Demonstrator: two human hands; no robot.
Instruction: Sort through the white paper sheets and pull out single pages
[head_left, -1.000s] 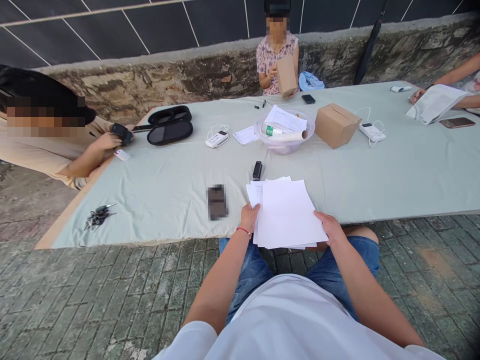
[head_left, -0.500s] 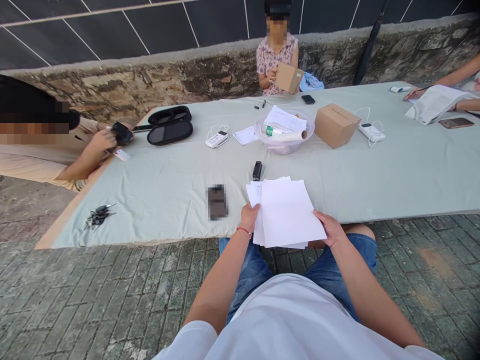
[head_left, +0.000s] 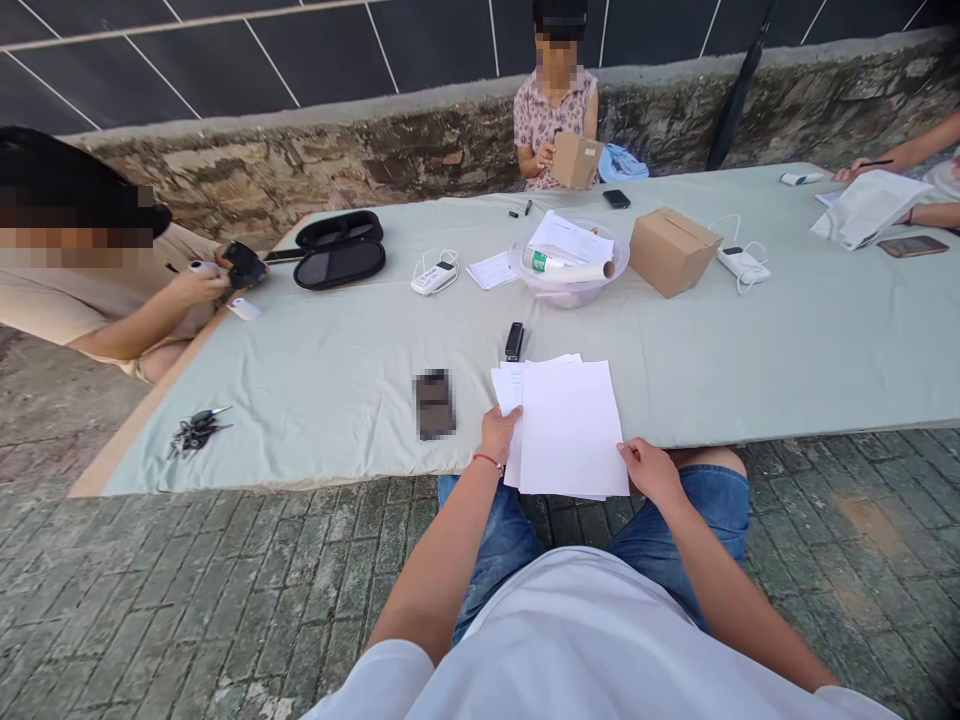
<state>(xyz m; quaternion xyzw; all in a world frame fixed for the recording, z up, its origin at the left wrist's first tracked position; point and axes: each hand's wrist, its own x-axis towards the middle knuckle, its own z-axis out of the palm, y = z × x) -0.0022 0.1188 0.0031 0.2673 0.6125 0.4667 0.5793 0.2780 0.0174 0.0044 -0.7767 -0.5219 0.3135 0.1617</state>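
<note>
Gripping a stack of white sheets (head_left: 571,425) at the desk's (head_left: 750,340) near edge: left hand (head_left: 499,432) clamped on one side, right hand (head_left: 649,470) on the other, beside a stapler (head_left: 514,341).

Blurred dark phone (head_left: 434,403); lower sheets (head_left: 510,385) mostly covered.

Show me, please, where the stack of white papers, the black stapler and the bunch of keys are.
stack of white papers (head_left: 571,425), head view, middle of top sheet
black stapler (head_left: 514,341), head view, its body
bunch of keys (head_left: 196,430), head view, centre of bunch
</note>
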